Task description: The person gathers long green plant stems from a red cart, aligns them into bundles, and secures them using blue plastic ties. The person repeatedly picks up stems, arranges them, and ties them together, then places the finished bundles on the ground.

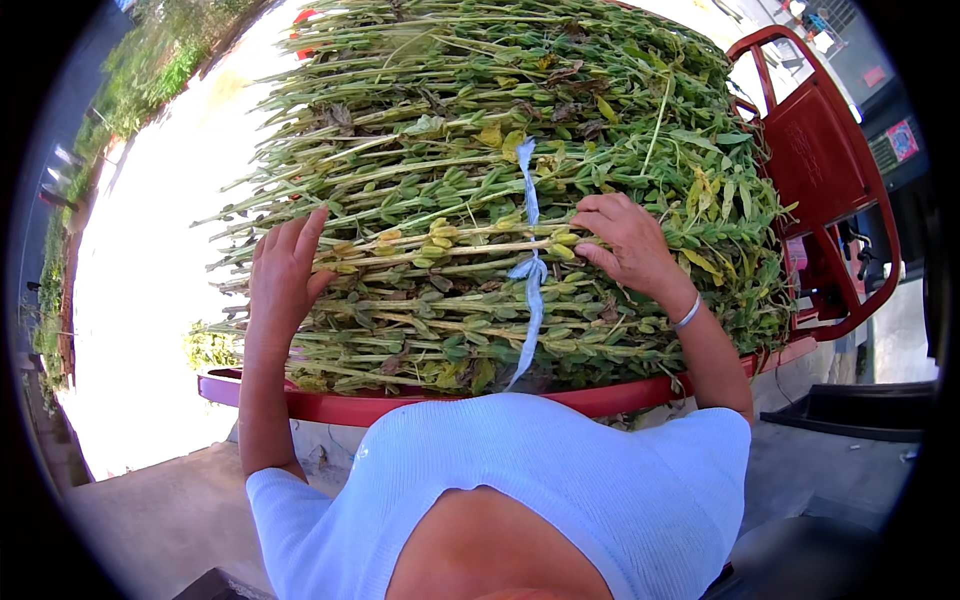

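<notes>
Stalks (420,270), one large heap, green to yellowing, pods along their length, laid crosswise; filling the upper and central frame, cut ends toward the left, leafy ends toward the right. Blue strip (534,310), one, knotted, running up and down over the heap at centre. Left hand (283,265), at centre left: fingers extended, thumb set apart, resting by the cut ends, grasping nothing visible. Right hand (628,243), right of centre, just beside the strip: fingers bent, thumb separate, over the stalks; whether it grips one cannot be told. Silver-toned bangle (687,312), one, on the right wrist. Red rail (350,408), curved, below the heap. Red metal frame (815,150), with panel, upper right.
</notes>
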Demonstrator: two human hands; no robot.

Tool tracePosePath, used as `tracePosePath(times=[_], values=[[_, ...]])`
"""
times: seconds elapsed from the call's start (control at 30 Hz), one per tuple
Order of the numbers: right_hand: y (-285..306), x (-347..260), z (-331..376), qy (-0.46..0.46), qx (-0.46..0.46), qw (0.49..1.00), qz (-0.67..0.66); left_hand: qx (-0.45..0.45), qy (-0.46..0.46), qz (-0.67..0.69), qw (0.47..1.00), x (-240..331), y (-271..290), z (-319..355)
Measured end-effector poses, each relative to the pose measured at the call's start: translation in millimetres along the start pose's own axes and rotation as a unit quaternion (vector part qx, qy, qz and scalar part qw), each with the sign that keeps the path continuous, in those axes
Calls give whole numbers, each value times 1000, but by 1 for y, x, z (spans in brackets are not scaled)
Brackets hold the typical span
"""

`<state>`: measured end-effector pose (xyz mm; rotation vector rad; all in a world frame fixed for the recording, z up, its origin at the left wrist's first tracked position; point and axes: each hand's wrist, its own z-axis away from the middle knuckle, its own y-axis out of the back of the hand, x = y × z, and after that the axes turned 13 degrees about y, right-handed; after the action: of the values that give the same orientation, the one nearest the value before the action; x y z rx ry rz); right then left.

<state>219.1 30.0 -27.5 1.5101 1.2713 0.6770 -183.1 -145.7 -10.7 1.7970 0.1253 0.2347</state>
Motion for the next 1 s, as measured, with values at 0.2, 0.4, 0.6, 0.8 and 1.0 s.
tracePosePath(times=[0.2,0.4,0.6,0.8,1.0], values=[[-1,-14,0,-19,-7,999,44,61,-134,13,989,86,3,14],[-2,-16,-4,-20,-20,999,38,80,-227,101,965,149,-36,6],[10,-15,-7,-10,-52,999,-1,50,-213,157,963,148,-70,-3],[44,18,-67,16,-30,999,-12,75,-208,144,965,144,-64,-1],[5,114,-152,4,63,995,83,66,-216,238,945,144,-58,-2]])
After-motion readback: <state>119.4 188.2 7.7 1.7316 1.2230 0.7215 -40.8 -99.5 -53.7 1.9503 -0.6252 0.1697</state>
